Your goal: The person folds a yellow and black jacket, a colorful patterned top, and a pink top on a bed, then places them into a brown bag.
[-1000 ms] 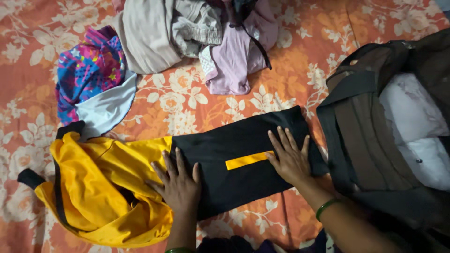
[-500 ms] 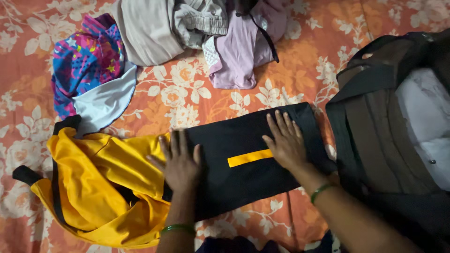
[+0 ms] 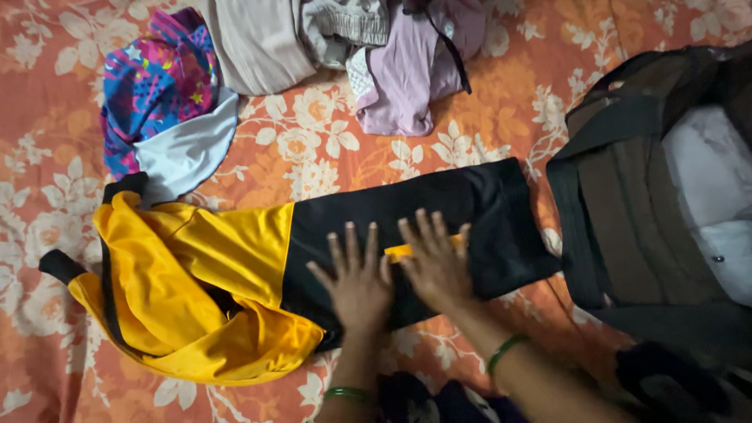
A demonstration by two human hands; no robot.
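Pressing flat on black-and-yellow garment (image 3: 439,211), left hand (image 3: 359,282) beside right hand (image 3: 435,266) — fingers spread wide, gripping nothing

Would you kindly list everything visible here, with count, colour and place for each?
Garment: one, yellow and black, centre, partly folded under both hands.
Patterned cloth: one, pink and blue with a pale grey part, upper left.
Clothes pile: several, beige, grey and lilac, top centre.
Bag: one, dark brown and black, open, right, white cloth inside.
Bedsheet: one, orange with pale flowers, under everything.
Bangles: two, green, one on each wrist.
Left hand: flat on the black part.
Right hand: flat beside it, covering most of a yellow stripe.
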